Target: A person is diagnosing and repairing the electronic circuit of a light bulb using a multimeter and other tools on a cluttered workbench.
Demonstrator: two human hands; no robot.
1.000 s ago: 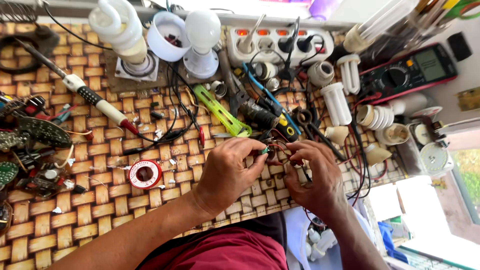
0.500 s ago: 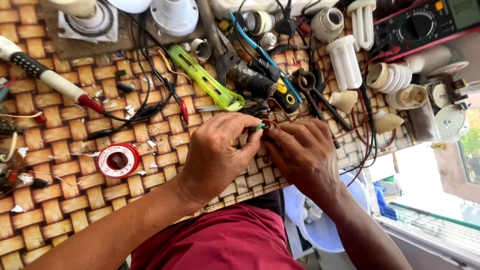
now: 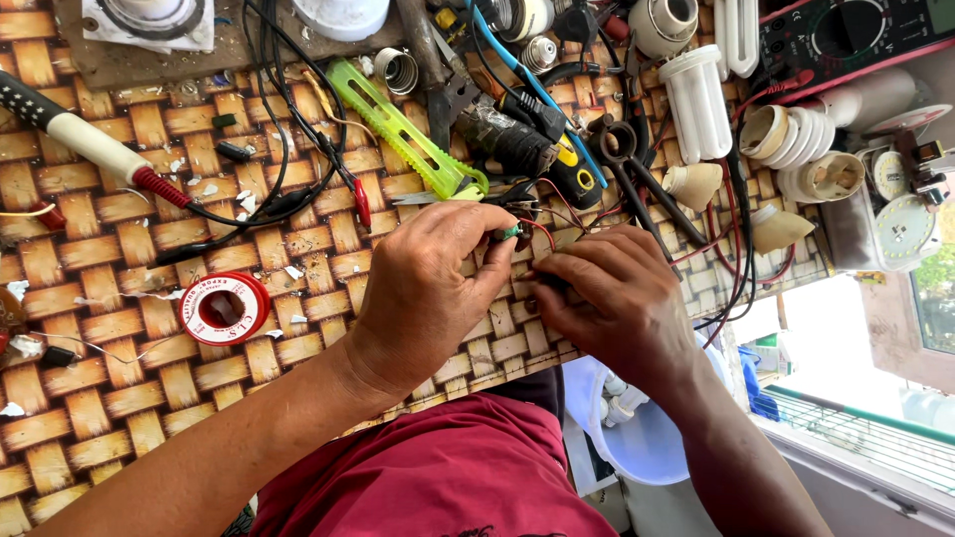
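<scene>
Left hand (image 3: 433, 288) fingers pinch a small green part (image 3: 510, 232) with red wires (image 3: 542, 231). Right hand (image 3: 607, 298) fingers curl shut just beside it, grasp unclear. Both sit near the woven desk (image 3: 298, 348) edge, clutter crowding beyond.

Woven-pattern desk (image 3: 119, 418): red solder spool (image 3: 224, 307), green plastic strip (image 3: 408, 132), soldering iron (image 3: 85, 139), multimeter (image 3: 856, 35), white lamp bases (image 3: 801, 139), spiral bulb (image 3: 696, 104).

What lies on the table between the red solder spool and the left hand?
In the head view, only bare woven tabletop with small white scraps lies between the solder spool and the left hand.
</scene>
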